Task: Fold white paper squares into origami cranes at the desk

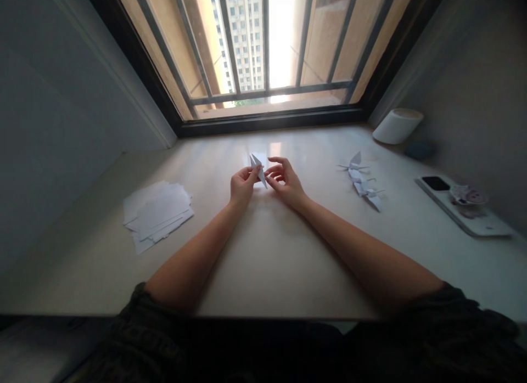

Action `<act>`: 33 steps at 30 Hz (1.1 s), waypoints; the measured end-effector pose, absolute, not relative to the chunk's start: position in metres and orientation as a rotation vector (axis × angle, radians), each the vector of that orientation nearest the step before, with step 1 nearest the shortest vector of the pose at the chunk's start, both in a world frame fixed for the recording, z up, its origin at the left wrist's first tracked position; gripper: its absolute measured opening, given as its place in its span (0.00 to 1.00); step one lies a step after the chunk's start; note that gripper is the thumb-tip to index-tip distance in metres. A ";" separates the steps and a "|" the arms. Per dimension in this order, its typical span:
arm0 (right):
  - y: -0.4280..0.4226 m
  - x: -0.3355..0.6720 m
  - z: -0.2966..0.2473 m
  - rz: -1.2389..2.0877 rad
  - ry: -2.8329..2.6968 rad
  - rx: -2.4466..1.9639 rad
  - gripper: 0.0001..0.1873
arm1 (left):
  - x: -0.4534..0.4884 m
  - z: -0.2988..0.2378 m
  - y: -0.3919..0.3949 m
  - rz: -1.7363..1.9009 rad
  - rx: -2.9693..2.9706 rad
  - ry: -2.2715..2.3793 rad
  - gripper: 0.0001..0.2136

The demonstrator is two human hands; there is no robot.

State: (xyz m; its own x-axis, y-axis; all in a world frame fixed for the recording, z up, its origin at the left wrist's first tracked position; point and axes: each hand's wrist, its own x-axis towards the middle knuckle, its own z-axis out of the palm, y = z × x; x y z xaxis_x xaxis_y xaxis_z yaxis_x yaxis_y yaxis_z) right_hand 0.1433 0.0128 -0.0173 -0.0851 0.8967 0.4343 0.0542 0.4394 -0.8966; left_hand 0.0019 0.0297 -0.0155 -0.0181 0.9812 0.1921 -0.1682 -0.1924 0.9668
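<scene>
Between the thumb and fingers of my left hand (244,184) is a narrow, pointed piece of folded white paper (258,170), held a little above the tabletop. My right hand (287,181) is just to the right of it, fingers curved and apart, with the thumb and a fingertip close to the paper's edge. Whether those fingertips touch the paper I cannot tell. Some finished folded paper cranes (362,184) lie in a row on the table to the right of my right hand. A loose pile of white paper sheets (158,213) lies to the left of my left hand.
The pale table (284,262) runs up to a barred window (267,92). At the back right a white cylindrical object (397,126) lies near a dark rounded item (420,149). A white phone (463,207) with a decorated grip rests along the right wall.
</scene>
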 end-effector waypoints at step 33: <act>0.010 0.145 -0.013 0.757 -1.640 -0.883 0.14 | 0.000 -0.010 0.027 1.374 1.116 0.951 0.16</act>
State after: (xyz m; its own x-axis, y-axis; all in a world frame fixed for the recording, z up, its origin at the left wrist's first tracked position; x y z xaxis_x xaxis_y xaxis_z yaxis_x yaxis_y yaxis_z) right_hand 0.1453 0.0101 -0.0134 -0.1509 0.8512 0.5027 0.1702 0.5233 -0.8350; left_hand 0.0004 0.0274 -0.0096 0.0148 0.9935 0.1126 -0.2443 -0.1056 0.9639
